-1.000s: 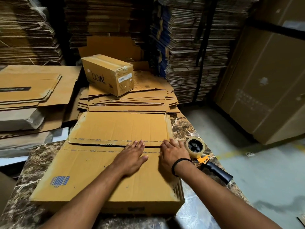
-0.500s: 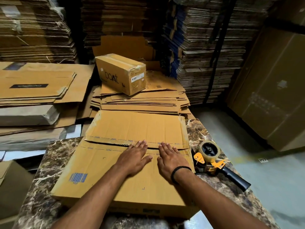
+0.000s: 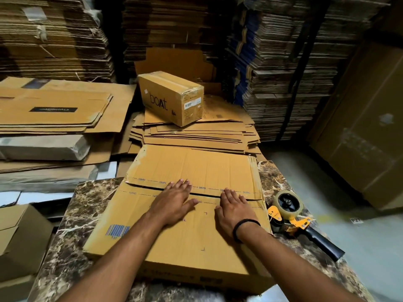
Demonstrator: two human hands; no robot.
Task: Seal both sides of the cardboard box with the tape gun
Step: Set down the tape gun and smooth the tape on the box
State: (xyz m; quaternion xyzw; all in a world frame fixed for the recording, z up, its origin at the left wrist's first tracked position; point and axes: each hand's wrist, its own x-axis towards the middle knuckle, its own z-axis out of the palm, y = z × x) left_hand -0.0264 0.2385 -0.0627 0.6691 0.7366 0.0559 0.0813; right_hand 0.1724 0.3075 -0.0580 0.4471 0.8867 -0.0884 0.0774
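Note:
A flat brown cardboard box [image 3: 165, 240] lies on the marble table, its two top flaps meeting in a seam across the middle. My left hand [image 3: 174, 202] rests palm down on the near flap, fingertips reaching over the seam. My right hand [image 3: 234, 211], with a black band at the wrist, presses flat just right of it, fingers at the seam. Neither hand holds anything. The yellow tape gun [image 3: 292, 216] with a black handle lies on the table right of the box, untouched.
The marble table [image 3: 76, 216] ends at the right over a grey floor [image 3: 359, 247]. Behind the box lie flattened cartons [image 3: 196, 136] with a sealed "boAt" box [image 3: 172, 97] on top. Tall cardboard stacks [image 3: 283, 73] wall the back; more flat cartons [image 3: 54, 112] lie left.
Both hands stay flat on the flaps; the right hand has slid slightly away from the left along the seam. The camera view has shifted, so everything sits further right and lower.

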